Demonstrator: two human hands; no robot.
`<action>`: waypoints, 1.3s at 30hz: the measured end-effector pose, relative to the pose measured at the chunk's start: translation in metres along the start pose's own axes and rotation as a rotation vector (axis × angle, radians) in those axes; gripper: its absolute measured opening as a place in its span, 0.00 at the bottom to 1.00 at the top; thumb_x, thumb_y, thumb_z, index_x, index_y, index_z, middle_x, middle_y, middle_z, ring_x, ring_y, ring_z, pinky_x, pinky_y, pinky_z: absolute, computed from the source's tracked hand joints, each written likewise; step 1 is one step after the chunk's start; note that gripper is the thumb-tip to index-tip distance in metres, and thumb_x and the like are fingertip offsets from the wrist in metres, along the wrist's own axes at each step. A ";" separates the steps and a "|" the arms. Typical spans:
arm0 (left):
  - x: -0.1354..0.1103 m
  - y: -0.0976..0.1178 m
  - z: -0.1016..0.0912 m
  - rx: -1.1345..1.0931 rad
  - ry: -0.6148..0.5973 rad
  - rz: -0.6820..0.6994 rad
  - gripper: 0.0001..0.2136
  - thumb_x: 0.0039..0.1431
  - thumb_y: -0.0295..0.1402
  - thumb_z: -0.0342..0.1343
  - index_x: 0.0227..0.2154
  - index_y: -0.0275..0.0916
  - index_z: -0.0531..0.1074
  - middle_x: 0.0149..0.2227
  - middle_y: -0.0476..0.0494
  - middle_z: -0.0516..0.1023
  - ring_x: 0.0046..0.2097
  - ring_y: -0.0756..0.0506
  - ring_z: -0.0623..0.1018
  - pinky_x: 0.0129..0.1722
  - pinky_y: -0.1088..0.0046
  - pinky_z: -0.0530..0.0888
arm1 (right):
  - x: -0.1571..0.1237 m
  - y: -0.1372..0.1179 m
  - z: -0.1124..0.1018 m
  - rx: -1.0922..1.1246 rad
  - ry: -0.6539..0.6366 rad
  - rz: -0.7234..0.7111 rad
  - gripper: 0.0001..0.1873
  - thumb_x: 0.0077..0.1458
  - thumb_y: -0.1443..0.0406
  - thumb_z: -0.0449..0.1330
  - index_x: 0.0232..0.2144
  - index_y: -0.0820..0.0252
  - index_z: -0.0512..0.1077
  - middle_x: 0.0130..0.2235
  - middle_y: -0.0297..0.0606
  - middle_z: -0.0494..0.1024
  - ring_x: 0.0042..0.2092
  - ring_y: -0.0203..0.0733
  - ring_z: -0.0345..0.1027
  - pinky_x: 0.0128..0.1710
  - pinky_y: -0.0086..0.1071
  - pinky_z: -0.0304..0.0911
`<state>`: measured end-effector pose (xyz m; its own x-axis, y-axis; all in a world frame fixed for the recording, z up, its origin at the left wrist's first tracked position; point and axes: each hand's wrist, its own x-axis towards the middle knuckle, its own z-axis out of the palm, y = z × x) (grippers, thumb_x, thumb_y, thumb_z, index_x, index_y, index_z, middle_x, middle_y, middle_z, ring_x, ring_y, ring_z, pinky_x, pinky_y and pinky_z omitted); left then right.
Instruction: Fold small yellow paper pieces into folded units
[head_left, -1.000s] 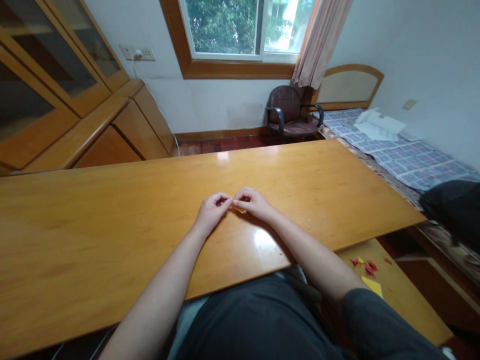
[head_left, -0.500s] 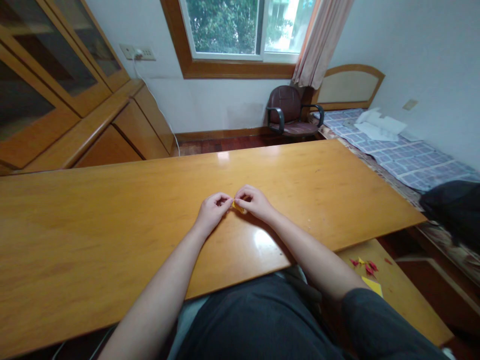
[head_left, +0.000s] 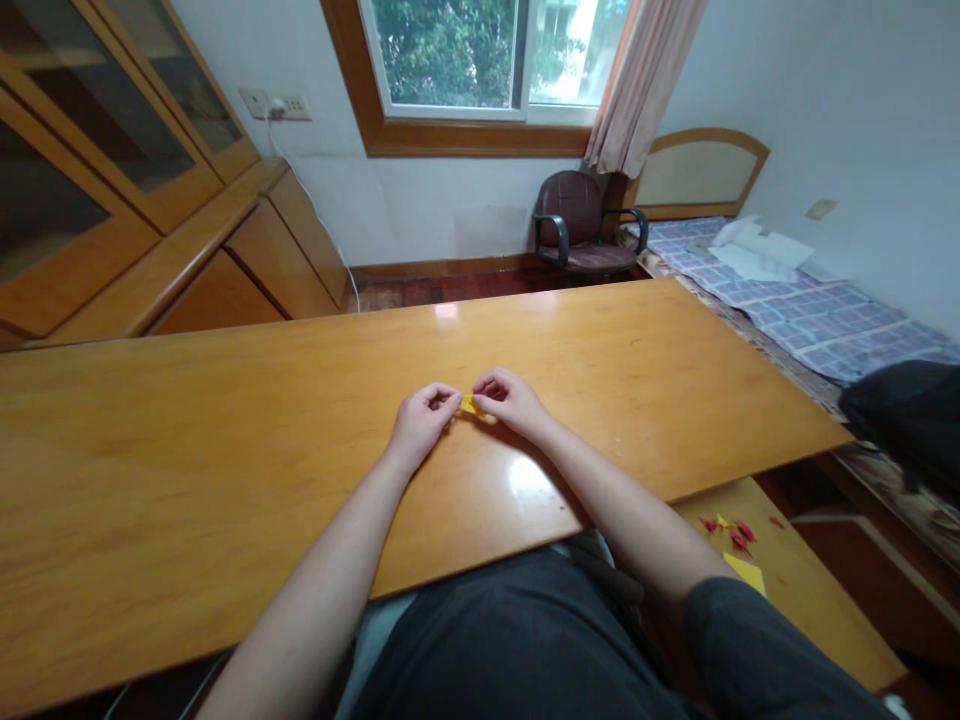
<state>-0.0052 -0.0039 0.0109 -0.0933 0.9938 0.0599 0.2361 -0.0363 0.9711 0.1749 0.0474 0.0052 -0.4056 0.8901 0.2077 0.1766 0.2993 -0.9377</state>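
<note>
1. At the wooden table (head_left: 225, 450), my left hand (head_left: 420, 425) and right hand (head_left: 514, 400) meet at a small yellow paper piece (head_left: 471, 404). I cannot tell whether it touches the tabletop.
2. Both hands are curled nearly closed, each pinching one end of the piece between thumb and forefinger.
3. In my judgement, the fold wants light, even pinches near the crease, with edges aligned before pressing.
4. Red and yellow scraps (head_left: 727, 530) lie on the lower bench (head_left: 810, 600), well apart.
</note>
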 end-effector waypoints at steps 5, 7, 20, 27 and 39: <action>0.001 0.000 -0.001 -0.026 0.020 0.007 0.13 0.53 0.43 0.60 0.29 0.37 0.72 0.19 0.52 0.70 0.21 0.52 0.68 0.21 0.78 0.64 | -0.001 0.005 0.001 0.075 -0.019 0.089 0.12 0.51 0.60 0.63 0.37 0.61 0.71 0.32 0.33 0.76 0.32 0.35 0.70 0.34 0.29 0.65; 0.002 0.000 -0.001 -0.057 0.031 -0.002 0.14 0.53 0.44 0.61 0.29 0.37 0.72 0.20 0.51 0.72 0.21 0.53 0.69 0.21 0.78 0.65 | -0.001 0.007 0.002 0.110 -0.054 0.111 0.14 0.51 0.58 0.64 0.36 0.61 0.71 0.30 0.34 0.76 0.30 0.35 0.71 0.32 0.29 0.65; 0.004 0.001 0.000 -0.167 -0.024 -0.084 0.14 0.52 0.44 0.60 0.29 0.37 0.68 0.25 0.49 0.76 0.21 0.53 0.71 0.22 0.78 0.67 | 0.001 0.004 0.004 0.098 -0.122 0.177 0.15 0.53 0.55 0.63 0.31 0.62 0.74 0.26 0.33 0.77 0.27 0.34 0.68 0.28 0.26 0.61; 0.005 -0.004 0.002 -0.030 0.020 -0.015 0.11 0.53 0.42 0.59 0.30 0.39 0.69 0.23 0.51 0.74 0.23 0.51 0.71 0.24 0.77 0.67 | 0.001 0.001 0.002 0.000 -0.081 0.101 0.13 0.55 0.57 0.61 0.31 0.62 0.76 0.27 0.34 0.77 0.30 0.35 0.68 0.31 0.28 0.60; 0.005 -0.002 0.000 0.127 0.069 0.153 0.09 0.53 0.39 0.60 0.31 0.38 0.73 0.34 0.46 0.77 0.39 0.46 0.75 0.41 0.71 0.71 | 0.002 0.005 0.000 -0.005 -0.046 0.016 0.13 0.55 0.58 0.62 0.39 0.61 0.77 0.35 0.36 0.79 0.36 0.37 0.70 0.38 0.29 0.63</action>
<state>-0.0056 0.0011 0.0096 -0.1116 0.9681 0.2242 0.3721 -0.1685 0.9128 0.1747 0.0504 0.0008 -0.4435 0.8781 0.1798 0.1875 0.2871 -0.9394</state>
